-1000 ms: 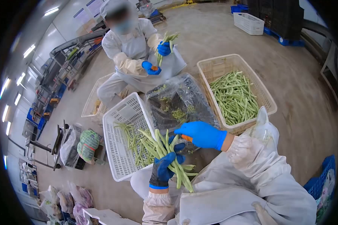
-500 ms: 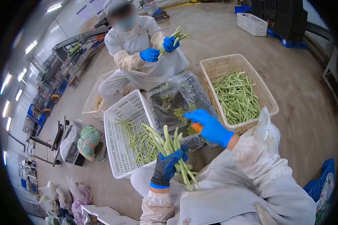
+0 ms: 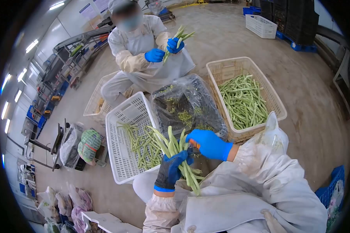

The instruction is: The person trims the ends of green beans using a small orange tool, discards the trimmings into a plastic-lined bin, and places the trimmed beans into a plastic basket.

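Note:
A bunch of long green beans (image 3: 173,146) is clasped in my left hand (image 3: 174,167), gloved in dark grey and blue. My right hand (image 3: 210,144), in a blue glove, is closed on a small orange-handled tool (image 3: 193,143) beside the bunch; the tool's far end cannot be made out. Left of my hands, a white basket (image 3: 116,151) holds some loose beans (image 3: 146,149). Beyond my right hand lies a tray lined with clear plastic (image 3: 184,103), with green trimmings in it. A cream basket (image 3: 278,101) at the right holds many beans (image 3: 243,101).
Across from me sits a co-worker (image 3: 138,50) in white with blue gloves, holding beans (image 3: 179,37). Another white basket (image 3: 261,26) stands at the back right. A wrapped green bundle (image 3: 90,145) and bags (image 3: 79,200) lie at the left, a blue crate (image 3: 329,188) at lower right.
My right hand has moved left and down from over the plastic-lined tray to the bean bunch, with the orange-handled tool. My left hand still holds the beans, slightly shifted.

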Demonstrator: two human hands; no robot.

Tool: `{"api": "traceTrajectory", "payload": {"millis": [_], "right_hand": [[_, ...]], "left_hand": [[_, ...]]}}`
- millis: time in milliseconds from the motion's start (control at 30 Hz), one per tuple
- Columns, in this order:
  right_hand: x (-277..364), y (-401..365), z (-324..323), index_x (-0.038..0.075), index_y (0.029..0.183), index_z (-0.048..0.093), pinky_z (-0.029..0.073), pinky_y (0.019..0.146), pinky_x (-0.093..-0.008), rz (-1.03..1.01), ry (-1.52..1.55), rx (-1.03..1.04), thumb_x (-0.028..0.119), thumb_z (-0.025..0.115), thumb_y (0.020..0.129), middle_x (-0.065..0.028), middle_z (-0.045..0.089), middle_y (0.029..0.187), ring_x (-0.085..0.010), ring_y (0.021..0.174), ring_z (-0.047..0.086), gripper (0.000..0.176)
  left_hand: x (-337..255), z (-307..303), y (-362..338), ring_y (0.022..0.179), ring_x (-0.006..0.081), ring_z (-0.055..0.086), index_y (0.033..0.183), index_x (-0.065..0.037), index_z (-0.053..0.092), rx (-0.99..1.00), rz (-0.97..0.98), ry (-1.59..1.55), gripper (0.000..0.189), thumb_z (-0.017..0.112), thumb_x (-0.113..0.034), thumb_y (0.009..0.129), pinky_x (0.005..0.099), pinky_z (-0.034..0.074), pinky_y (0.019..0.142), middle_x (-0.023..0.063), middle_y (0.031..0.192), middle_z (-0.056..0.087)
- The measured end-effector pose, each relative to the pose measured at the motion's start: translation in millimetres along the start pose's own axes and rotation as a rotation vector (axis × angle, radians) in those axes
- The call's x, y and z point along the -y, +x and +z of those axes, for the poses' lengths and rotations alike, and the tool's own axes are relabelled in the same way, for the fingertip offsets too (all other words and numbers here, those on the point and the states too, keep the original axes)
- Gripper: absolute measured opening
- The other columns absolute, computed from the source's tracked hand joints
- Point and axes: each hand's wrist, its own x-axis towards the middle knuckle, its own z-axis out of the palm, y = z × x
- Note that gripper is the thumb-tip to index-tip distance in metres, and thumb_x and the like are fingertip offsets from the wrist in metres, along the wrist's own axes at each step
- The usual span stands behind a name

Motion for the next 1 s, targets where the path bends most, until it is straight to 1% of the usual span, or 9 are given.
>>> {"api": "traceTrajectory", "payload": {"millis": [133,267,333,600,700,767,800,900,1000], "right_hand": [[-54.7,1.3,-3.2,0.007,0.103,0.058,0.047,0.068,-0.0384,0.431,0.233,-0.383,0.010,0.050,0.086,-0.0160,0.057,0.089,-0.0381,0.075,0.056,0.019],[-27.2,2.7,-18.1,0.009,0.119,0.055,0.048,0.070,-0.0392,0.063,0.156,-0.352,0.010,0.052,0.086,-0.0162,0.055,0.097,-0.0367,0.080,0.057,0.032],[-2.0,8.7,-28.2,0.011,0.128,0.049,0.048,0.072,-0.0400,0.031,0.151,-0.031,0.009,0.053,0.086,-0.0157,0.053,0.104,-0.0363,0.086,0.057,0.042],[-4.2,11.9,-17.1,0.006,0.099,0.055,0.047,0.069,-0.0388,-0.088,-0.117,0.043,0.001,0.053,0.077,-0.0136,0.053,0.093,-0.0325,0.085,0.055,0.023],[-27.9,7.8,-2.5,0.004,0.094,0.054,0.047,0.071,-0.0408,-0.004,-0.054,-0.082,0.001,0.053,0.079,-0.0143,0.054,0.095,-0.0353,0.087,0.054,0.015],[-66.9,8.4,-7.8,0.003,0.090,0.055,0.045,0.074,-0.0439,0.390,-0.114,-0.356,0.006,0.055,0.078,-0.0160,0.053,0.092,-0.0371,0.088,0.053,0.012],[-72.4,3.4,-6.8,0.003,0.090,0.055,0.045,0.074,-0.0439,0.390,-0.110,-0.358,0.006,0.055,0.078,-0.0160,0.053,0.092,-0.0371,0.088,0.053,0.012],[-55.6,-5.8,-9.9,0.004,0.105,0.060,0.041,0.089,-0.0373,0.100,0.227,-0.161,0.010,0.055,0.087,-0.0155,0.054,0.109,-0.0308,0.103,0.052,0.020],[-2.4,-15.8,-9.1,0.003,0.103,0.062,0.042,0.088,-0.0359,0.078,0.633,0.132,0.015,0.057,0.088,-0.0137,0.058,0.106,-0.0254,0.100,0.055,0.020]], "left_hand": [[-4.1,-3.6,-3.2,0.077,0.0186,0.058,0.114,-0.001,0.050,0.018,-0.019,0.003,0.035,0.062,-0.011,0.083,0.0298,0.049,0.067,0.0106,0.094,0.060],[-5.5,-5.5,-2.0,0.076,0.0198,0.059,0.122,-0.002,0.045,-0.013,-0.014,0.007,0.044,0.062,-0.009,0.082,0.0323,0.050,0.069,0.0109,0.094,0.060],[-4.2,-5.4,0.1,0.076,0.0202,0.060,0.124,-0.003,0.044,0.000,-0.025,0.025,0.047,0.063,-0.008,0.082,0.0332,0.051,0.069,0.0110,0.095,0.060],[-8.7,0.5,-3.0,0.077,0.0213,0.059,0.123,-0.001,0.045,0.036,-0.021,-0.036,0.045,0.063,-0.007,0.082,0.0336,0.051,0.068,0.0112,0.096,0.059],[-2.5,1.6,-5.3,0.077,0.0213,0.059,0.122,0.000,0.047,0.074,-0.040,-0.073,0.043,0.062,-0.007,0.082,0.0332,0.051,0.068,0.0114,0.095,0.060],[1.1,2.8,-8.6,0.077,0.0214,0.060,0.121,0.000,0.047,0.037,-0.048,-0.092,0.042,0.062,-0.008,0.082,0.0326,0.051,0.068,0.0114,0.094,0.060],[0.9,3.1,-10.0,0.077,0.0214,0.060,0.120,0.000,0.048,-0.005,-0.051,-0.111,0.041,0.062,-0.008,0.083,0.0320,0.051,0.068,0.0113,0.094,0.060],[1.4,-0.4,-5.3,0.072,0.0182,0.057,0.116,0.002,0.051,-0.091,-0.021,-0.115,0.038,0.058,-0.014,0.083,0.0316,0.049,0.067,0.0086,0.089,0.060],[-0.2,-0.5,-0.9,0.073,0.0157,0.057,0.120,0.003,0.049,-0.116,-0.003,-0.124,0.040,0.056,-0.016,0.085,0.0300,0.049,0.067,0.0078,0.089,0.061]]}}
